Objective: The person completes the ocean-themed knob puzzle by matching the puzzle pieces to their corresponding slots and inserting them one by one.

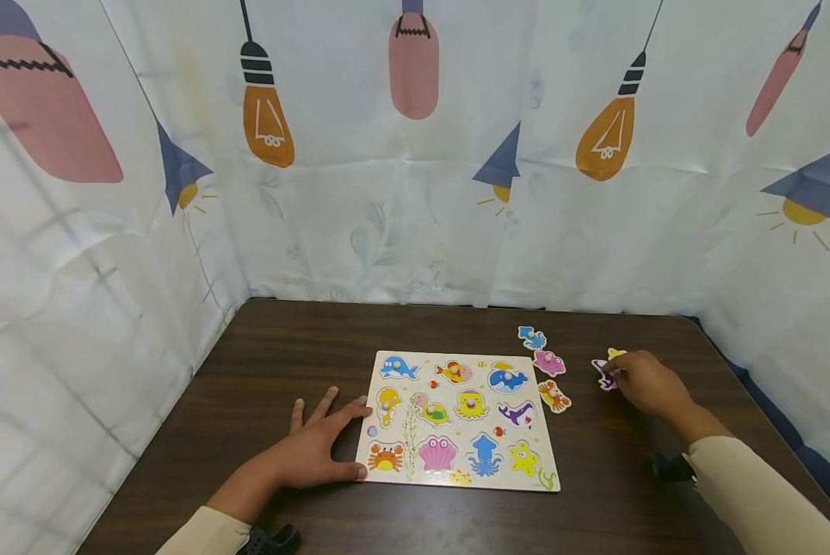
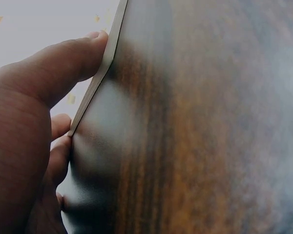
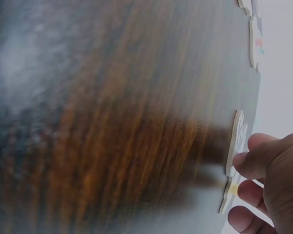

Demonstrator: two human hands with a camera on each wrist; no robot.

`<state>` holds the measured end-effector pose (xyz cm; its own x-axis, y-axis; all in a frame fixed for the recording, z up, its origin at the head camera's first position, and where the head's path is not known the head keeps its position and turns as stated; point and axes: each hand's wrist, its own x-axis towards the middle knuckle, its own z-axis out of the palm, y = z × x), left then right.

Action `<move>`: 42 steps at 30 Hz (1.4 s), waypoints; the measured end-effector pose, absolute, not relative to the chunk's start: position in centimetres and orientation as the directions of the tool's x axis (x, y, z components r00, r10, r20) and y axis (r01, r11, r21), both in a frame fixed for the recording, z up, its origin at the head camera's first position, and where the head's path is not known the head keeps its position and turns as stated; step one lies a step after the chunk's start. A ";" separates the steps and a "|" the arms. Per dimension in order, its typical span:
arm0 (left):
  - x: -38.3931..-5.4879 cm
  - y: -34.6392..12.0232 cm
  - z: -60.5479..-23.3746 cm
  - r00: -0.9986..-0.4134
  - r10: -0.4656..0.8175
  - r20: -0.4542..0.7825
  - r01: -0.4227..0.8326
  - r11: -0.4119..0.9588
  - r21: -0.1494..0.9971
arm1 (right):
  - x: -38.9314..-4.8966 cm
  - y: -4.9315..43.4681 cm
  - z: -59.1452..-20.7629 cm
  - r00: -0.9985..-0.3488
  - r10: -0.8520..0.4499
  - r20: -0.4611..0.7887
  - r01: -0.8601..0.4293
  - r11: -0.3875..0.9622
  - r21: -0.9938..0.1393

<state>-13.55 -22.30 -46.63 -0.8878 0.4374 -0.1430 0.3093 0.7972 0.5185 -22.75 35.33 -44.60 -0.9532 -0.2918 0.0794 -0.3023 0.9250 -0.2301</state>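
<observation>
A white wooden peg-puzzle board (image 1: 456, 478) with sea-animal pictures lies flat on the table. My left hand (image 1: 310, 451) rests against its left edge, fingers spread; in the left wrist view the thumb (image 2: 83, 56) touches the board's rim. Off to the right, my right hand (image 1: 653, 389) pinches a purple whale puzzle piece (image 1: 602, 376) low over or on the tabletop; the exact grip is partly hidden. A yellow puzzle piece (image 1: 616, 353) sits just beyond it, near the fingers.
Between board and right hand lie a blue squid piece (image 1: 532, 339), a pink shell piece (image 1: 549, 362) and an orange crab piece (image 1: 555, 396). Brown wood table (image 1: 304, 347) carries everything. A printed white curtain (image 1: 401, 231) hangs behind its far edge.
</observation>
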 end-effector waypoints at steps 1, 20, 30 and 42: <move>-13.5 -22.3 -46.6 -0.888 0.438 -0.143 0.309 0.797 0.520 | -22.7 35.4 -44.6 -0.954 -0.290 0.078 -0.300 0.926 -0.230; -13.7 -22.4 -46.5 -0.884 0.445 -0.142 0.305 0.781 0.545 | -21.4 33.0 -43.7 -0.919 -0.376 0.120 -0.395 0.883 -0.252; -13.6 -22.4 -46.6 -0.889 0.435 -0.143 0.301 0.790 0.534 | -20.2 30.9 -43.1 -0.919 -0.374 0.121 -0.393 0.885 -0.250; -13.5 -22.3 -46.2 -0.885 0.444 -0.138 0.308 0.782 0.542 | -19.0 28.5 -43.1 -0.907 -0.395 0.148 -0.421 0.871 -0.254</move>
<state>-13.54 -22.34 -46.17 -0.8855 0.4437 -0.1378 0.3077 0.7822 0.5417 -19.03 28.49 -43.07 -0.9065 -0.3954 0.1479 -0.4212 0.8707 -0.2538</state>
